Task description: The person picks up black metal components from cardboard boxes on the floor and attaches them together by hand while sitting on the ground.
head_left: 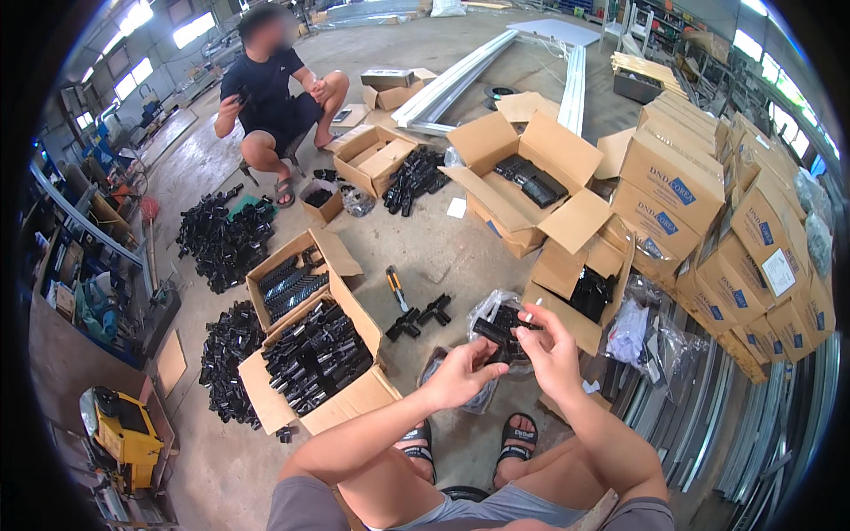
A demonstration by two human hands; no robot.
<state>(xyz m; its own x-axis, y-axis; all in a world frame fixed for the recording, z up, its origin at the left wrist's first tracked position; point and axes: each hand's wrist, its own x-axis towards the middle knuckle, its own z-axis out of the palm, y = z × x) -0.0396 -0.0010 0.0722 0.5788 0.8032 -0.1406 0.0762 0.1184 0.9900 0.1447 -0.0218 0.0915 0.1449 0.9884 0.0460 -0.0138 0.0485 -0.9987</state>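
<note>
In front of my knees, my left hand point(464, 377) is closed around a black plastic fitting point(494, 333). My right hand point(551, 356) is at the fitting's right end, fingers curled and pinched together. Small white bits show at its fingertips, too small to name. Below and behind both hands lies a clear plastic bag point(482, 307) with dark pieces in it, partly hidden by the hands. On the floor just beyond to the left rest a couple of branched black fittings point(405, 326) and a tool with an orange and black handle point(395, 285).
An open carton point(381, 398) of black fittings stands at my left, beside loose piles point(232, 354). Another open carton point(589, 329) is at my right. Stacked cartons point(677, 181) and long metal profiles point(708, 416) line the right side. A person point(274, 88) squats at far left, holding a black part.
</note>
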